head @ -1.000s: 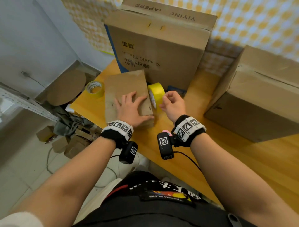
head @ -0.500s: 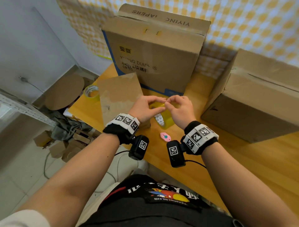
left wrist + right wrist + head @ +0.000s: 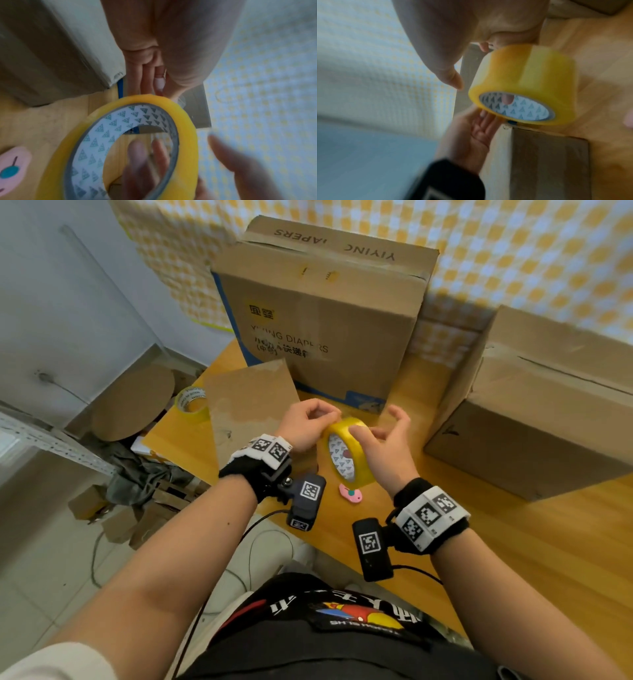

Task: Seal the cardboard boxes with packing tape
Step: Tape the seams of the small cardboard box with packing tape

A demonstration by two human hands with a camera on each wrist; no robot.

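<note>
The wooden surface (image 3: pixel 513 542) carries the boxes. The tape roll (image 3: pixel 347 453) stands on edge above it, its axis running 9 to 3. The right hand (image 3: pixel 383 446) grips it, fingers through the core; the left hand (image 3: pixel 305 426) pinches its rim at 12, likely seeking the tape end. The small box (image 3: pixel 250 409) lies at 10.

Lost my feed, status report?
Both hands on yellow tape roll, lifted; left hand picking at its rim, right hand gripping. Boxes unsealed. Nothing blocking.
</note>
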